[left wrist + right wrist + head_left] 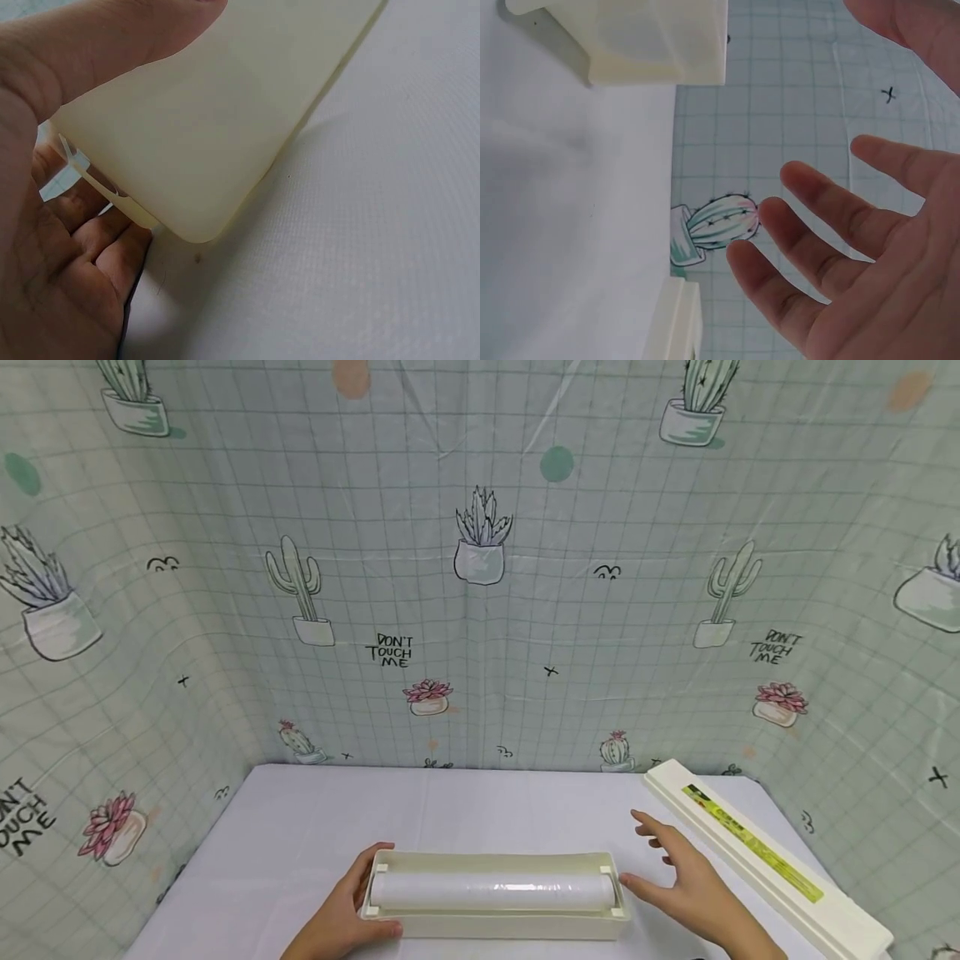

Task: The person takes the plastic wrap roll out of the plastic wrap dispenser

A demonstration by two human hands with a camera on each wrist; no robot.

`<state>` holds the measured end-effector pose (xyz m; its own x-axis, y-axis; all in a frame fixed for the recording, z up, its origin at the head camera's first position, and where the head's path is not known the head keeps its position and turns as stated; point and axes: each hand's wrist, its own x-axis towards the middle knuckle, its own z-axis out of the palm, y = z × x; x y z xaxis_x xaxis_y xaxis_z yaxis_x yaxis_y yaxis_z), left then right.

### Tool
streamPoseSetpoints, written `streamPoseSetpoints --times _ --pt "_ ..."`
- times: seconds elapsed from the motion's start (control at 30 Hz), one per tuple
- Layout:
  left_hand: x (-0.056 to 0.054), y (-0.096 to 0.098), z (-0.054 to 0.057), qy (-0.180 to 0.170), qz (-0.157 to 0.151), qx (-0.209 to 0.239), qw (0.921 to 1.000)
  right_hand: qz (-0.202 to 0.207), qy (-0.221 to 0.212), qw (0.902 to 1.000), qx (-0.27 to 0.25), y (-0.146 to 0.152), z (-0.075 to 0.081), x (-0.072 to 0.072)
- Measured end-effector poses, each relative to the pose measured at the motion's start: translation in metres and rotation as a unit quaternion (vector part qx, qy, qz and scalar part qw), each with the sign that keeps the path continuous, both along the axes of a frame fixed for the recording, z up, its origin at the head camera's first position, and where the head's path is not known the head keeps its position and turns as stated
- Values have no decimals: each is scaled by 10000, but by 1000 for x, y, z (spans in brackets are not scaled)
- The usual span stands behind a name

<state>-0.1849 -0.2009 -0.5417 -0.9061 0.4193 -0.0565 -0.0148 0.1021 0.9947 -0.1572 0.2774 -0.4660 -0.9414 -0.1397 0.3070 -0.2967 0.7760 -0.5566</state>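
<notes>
A long cream plastic box point(498, 928) stands near the front of the table with its top off. Inside it lies a roll of clear plastic wrap point(450, 891), running along its length. My left hand point(345, 906) grips the box's left end, thumb on the near side and fingers round the end and far side. In the left wrist view the thumb presses the smooth cream wall point(195, 135). Off the box's right end, my right hand point(686, 877) is held with its fingers spread. The right wrist view shows that palm point(885, 285) with nothing in it, apart from the box point(660, 45).
A long cream lid point(772, 852) with a yellow-green label lies slantwise along the table's right side. White cloth covers the table point(247, 852). A grid-patterned curtain point(480, 618) with printed cacti hangs behind and at both sides.
</notes>
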Motion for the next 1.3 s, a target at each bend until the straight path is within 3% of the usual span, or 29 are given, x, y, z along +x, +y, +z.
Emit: streamPoseSetpoints --times 0.17,0.37,0.53,0.8,1.3 --pt "0 0 0 -59 64 -14 10000 153 -6 9999 -24 -5 2 -1" --pt "1 0 -2 10 -67 126 9999 206 -242 9995 -22 -9 3 -2" --pt "2 0 -4 24 -73 151 9999 458 -252 9986 -14 -13 5 -8" --pt "0 0 -2 -24 -103 145 9998 538 -443 9976 -51 -17 13 -16" --pt "-2 1 -3 -113 -60 206 9997 993 -711 9923 -220 -25 4 -20"
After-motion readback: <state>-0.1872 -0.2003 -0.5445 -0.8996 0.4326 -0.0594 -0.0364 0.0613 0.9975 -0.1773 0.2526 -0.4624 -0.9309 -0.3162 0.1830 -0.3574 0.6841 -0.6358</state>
